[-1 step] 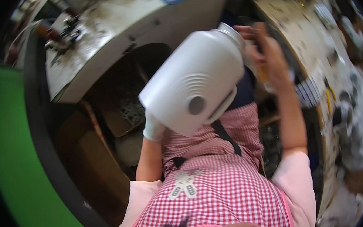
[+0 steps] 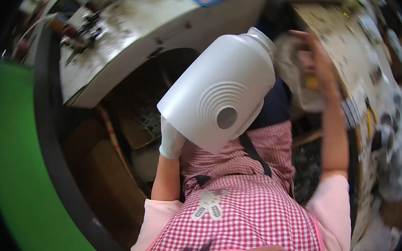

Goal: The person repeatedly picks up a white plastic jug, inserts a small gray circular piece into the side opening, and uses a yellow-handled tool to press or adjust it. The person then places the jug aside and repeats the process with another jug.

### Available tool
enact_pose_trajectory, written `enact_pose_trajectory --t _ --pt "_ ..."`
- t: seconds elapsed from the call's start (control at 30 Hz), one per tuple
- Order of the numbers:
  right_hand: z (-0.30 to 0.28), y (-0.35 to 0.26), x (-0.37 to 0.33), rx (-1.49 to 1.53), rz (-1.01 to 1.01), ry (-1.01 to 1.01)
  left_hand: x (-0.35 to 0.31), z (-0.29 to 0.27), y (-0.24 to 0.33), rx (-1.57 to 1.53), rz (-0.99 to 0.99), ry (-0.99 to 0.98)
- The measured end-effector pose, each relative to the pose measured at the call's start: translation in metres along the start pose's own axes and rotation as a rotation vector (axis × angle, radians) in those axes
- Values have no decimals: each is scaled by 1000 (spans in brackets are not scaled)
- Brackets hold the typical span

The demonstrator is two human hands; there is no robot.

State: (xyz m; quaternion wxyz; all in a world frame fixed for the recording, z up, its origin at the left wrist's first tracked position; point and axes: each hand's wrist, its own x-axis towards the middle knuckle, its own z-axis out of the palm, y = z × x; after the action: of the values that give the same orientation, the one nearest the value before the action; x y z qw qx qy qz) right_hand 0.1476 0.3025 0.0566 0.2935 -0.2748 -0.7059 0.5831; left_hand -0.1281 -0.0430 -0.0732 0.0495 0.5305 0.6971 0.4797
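A white plastic jug (image 2: 207,89) with a short round neck, a side handle, ringed ridges and a round grey spot is tilted above my lap, neck toward the upper right. My left hand (image 2: 170,137), in a pale glove, holds it at its base; the fingers are mostly hidden behind it. My right hand (image 2: 316,62), bare and blurred, hovers beside the neck without touching it. One finger points toward the neck and the others look bent. A small yellow patch shows by the palm; whether I hold it is unclear.
A worn white table (image 2: 123,32) with a dark metal device (image 2: 83,34) stands at the upper left. On the right, a littered bench (image 2: 341,48) carries yellow-handled pliers (image 2: 370,114) and clear plastic bags (image 2: 399,157). Cardboard boxes (image 2: 101,173) sit low left, beside green flooring (image 2: 21,177).
My right hand has moved right, away from the jug's neck. The jug has turned slightly, so its ringed side and grey spot show more fully. The whole view has shifted a little.
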Motion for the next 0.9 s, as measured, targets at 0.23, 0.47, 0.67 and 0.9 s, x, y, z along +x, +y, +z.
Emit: enact_pose_trajectory --t 0.23,0.47,0.67,0.9 --pt "-301 169 28 -1644 536 527 65 -230 13 1383 176 495" --pt "-197 120 11 -1640 -168 661 255 -355 -27 414 -110 865" --pt "-58 55 -22 -1199 -360 372 324 -399 -112 727 -342 683" --pt "-42 50 -54 -1123 -165 369 310 -384 -113 286 -471 394"
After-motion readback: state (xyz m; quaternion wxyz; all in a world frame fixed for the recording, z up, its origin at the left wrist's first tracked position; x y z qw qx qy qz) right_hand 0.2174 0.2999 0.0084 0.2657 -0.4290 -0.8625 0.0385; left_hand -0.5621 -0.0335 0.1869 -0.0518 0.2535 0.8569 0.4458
